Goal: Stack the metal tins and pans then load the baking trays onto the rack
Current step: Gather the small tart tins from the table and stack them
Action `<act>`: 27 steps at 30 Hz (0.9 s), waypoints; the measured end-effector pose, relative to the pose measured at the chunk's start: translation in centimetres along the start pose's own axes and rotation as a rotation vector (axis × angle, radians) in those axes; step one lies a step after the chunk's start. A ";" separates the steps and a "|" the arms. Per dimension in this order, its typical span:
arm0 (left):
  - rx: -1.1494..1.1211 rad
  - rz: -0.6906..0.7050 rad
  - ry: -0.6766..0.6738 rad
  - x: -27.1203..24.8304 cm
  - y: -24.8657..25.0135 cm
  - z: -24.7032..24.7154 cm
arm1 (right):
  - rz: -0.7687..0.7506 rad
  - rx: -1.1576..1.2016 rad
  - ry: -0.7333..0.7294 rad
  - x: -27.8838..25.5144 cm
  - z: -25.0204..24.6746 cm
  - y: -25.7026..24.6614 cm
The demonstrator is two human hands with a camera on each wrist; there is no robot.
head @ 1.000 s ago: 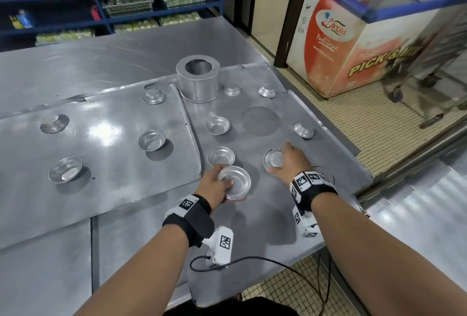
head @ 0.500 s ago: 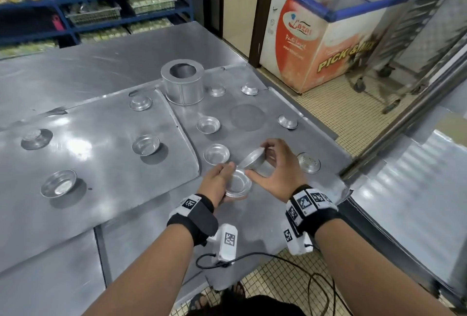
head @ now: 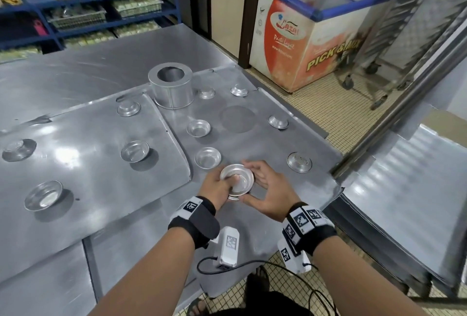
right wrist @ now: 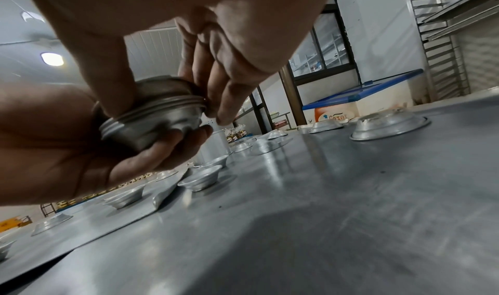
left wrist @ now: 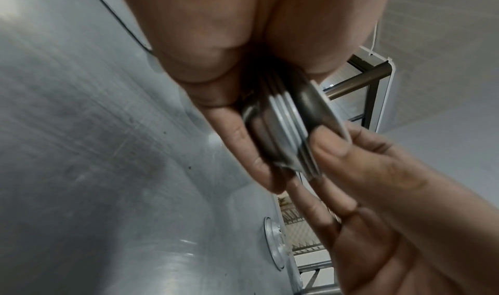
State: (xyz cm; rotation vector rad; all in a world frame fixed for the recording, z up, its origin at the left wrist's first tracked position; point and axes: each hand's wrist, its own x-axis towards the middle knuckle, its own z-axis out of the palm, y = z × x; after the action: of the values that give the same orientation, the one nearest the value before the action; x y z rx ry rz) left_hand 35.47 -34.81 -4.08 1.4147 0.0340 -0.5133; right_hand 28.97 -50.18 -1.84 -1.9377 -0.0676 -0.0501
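A short stack of small round metal tins (head: 236, 181) is held just above the right baking tray (head: 252, 138), near its front edge. My left hand (head: 219, 185) grips the stack (left wrist: 286, 133) from the left, fingers under it and thumb over its rim. My right hand (head: 261, 184) pinches the rim of the top tin (right wrist: 153, 118) between thumb and fingers. More tins lie loose: two upright ones (head: 207, 157) (head: 198, 128) just beyond my hands, and an upturned one (head: 299, 162) to the right. The left tray (head: 88, 164) carries several more.
A tall round pan (head: 171, 88) stands at the back where the two trays meet. A wheeled tray rack (head: 394, 25) stands at the far right beside a chest freezer (head: 316, 32). Blue shelves (head: 101, 12) of packaged goods line the back wall.
My right hand picked a tin off the right tray, carried it left and set it into the stack in my left hand. Both hands now hold the stack.
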 end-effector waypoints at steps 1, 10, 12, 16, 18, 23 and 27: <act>0.023 -0.003 0.010 0.4 -0.1 0.2 | 0.010 -0.002 -0.027 0.2 -0.5 0.2; 0.164 -0.015 0.050 3.9 -1.0 3.5 | 0.092 -0.445 -0.207 3.7 -6.5 2.8; 0.179 -0.018 0.043 4.8 -1.2 4.3 | 0.128 -0.590 -0.214 4.7 -7.9 3.5; 0.210 -0.040 0.050 6.4 -1.5 5.6 | 0.275 -0.817 -0.133 6.6 -11.0 5.5; 0.229 -0.038 0.054 7.1 -1.4 6.2 | 0.349 -0.878 -0.083 7.4 -12.3 6.6; 0.284 -0.031 0.069 8.1 -0.9 7.3 | 0.494 -1.009 -0.063 8.3 -13.9 8.0; 0.325 -0.067 0.097 8.9 -1.1 7.6 | 0.516 -0.978 -0.093 8.7 -14.3 9.0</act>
State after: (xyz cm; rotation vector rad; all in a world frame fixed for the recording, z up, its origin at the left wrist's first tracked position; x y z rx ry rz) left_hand 40.95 -44.93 -6.62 1.7607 0.0783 -0.5212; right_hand 38.26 -66.53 -4.55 -2.8665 0.4793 0.4227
